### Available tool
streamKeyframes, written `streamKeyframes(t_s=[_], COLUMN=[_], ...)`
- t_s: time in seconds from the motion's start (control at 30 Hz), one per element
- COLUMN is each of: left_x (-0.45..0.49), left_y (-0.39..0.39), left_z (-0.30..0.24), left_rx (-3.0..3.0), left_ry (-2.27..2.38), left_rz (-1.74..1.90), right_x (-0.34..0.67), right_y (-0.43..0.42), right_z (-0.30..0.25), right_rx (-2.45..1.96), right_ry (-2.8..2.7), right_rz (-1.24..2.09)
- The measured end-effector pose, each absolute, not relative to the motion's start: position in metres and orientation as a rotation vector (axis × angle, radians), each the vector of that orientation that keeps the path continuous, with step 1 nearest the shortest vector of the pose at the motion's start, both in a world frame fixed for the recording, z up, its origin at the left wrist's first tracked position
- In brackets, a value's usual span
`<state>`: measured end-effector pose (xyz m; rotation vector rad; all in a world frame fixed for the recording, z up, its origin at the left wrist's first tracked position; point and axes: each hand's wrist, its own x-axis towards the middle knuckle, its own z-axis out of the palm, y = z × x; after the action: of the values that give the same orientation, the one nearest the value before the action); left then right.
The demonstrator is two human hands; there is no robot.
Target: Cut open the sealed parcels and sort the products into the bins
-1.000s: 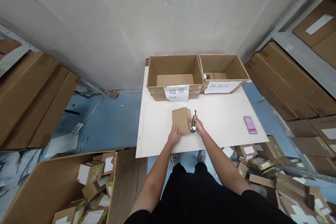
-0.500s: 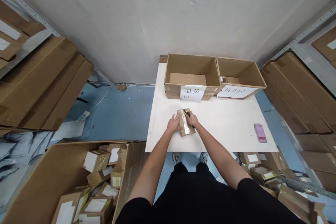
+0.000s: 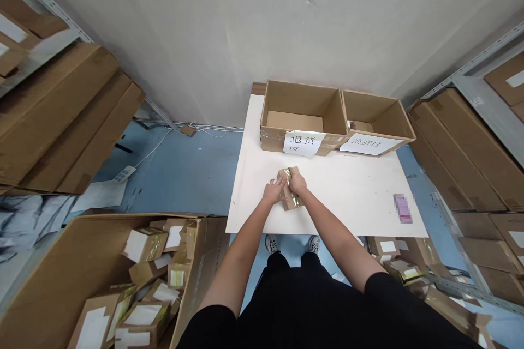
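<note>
A small brown cardboard box (image 3: 291,203) with shiny tape along its top lies on the white table (image 3: 344,191). My left hand (image 3: 274,191) rests against the box's left side, fingers spread and reaching onto its top. Over the right part of the box, my right hand (image 3: 298,183) is closed around a utility knife. Only dark bits of the knife show now, as the hand hides most of it; its blade cannot be made out.
Two open cartons with paper signs, a left one (image 3: 270,144) and a right one (image 3: 405,136), stand at the table's back. A blurred pink item (image 3: 403,209) lies on the right. A large carton (image 3: 213,240) of small boxes stands left; laden shelves flank both sides.
My right hand has shifted slightly and turned over the box, so the knife's yellow-green and black body is now mostly hidden. My left hand stays on the box. The view has moved a little.
</note>
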<state>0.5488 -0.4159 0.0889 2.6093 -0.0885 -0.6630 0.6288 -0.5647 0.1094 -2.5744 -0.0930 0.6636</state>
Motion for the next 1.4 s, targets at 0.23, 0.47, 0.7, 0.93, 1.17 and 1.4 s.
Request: streamKeyframes(t_s=[0.23,0.47,0.7,0.93,1.17,1.4], left_x=[0.542,0.530,0.525,0.526,0.525,0.556], left_y=[-0.428,-0.451,-0.489,-0.587,-0.665,-0.652], left_z=[0.089,0.094,0.101,0.101,0.098,0.102], left_rx=[2.628,2.676,2.761,2.803,2.907,2.972], left_ry=[-0.021,0.061,0.159,0.319,0.353,0.180], left_rz=[-0.624,-0.627,-0.580,-0.480,-0.420,-0.346], right_x=[0.619,0.601,0.540,0.537,0.585,0.623], right_y=[-0.577,-0.614,-0.714,-0.854,-0.844,-0.851], right_z=[0.106,0.105,0.104,0.126,0.107,0.078], right_rx=[-2.521,-2.440,-2.514,-2.634,-2.376,-2.157], right_ry=[-0.098,-0.076,-0.215,-0.123,0.259,0.288], right_rz=[0.693,0.810,0.905,0.839,0.556,0.465])
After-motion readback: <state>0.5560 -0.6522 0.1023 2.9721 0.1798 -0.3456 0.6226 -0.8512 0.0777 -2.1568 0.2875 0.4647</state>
